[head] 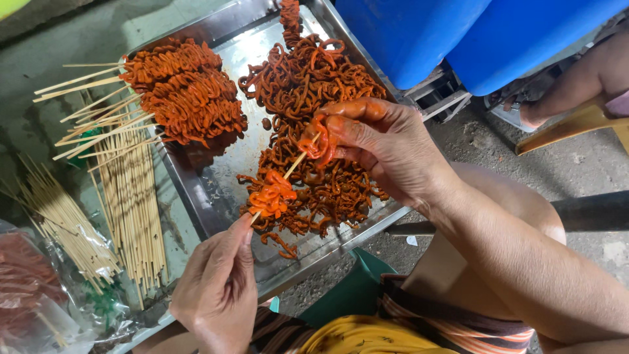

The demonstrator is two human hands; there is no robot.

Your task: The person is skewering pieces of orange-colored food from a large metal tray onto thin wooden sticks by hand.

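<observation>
My left hand pinches the lower end of a thin bamboo skewer that slants up to the right over a steel tray. A folded bunch of orange-red marinated strips sits threaded on the skewer's lower half. My right hand, stained orange, holds another orange-red strip at the skewer's pointed tip. Beneath both hands lies a loose heap of the same curly strips on the tray.
Finished skewers are stacked at the tray's far left, sticks pointing left. Loose bare skewers lie on the grey surface beside a clear plastic bag. Blue containers stand at the right, with another person's leg beyond.
</observation>
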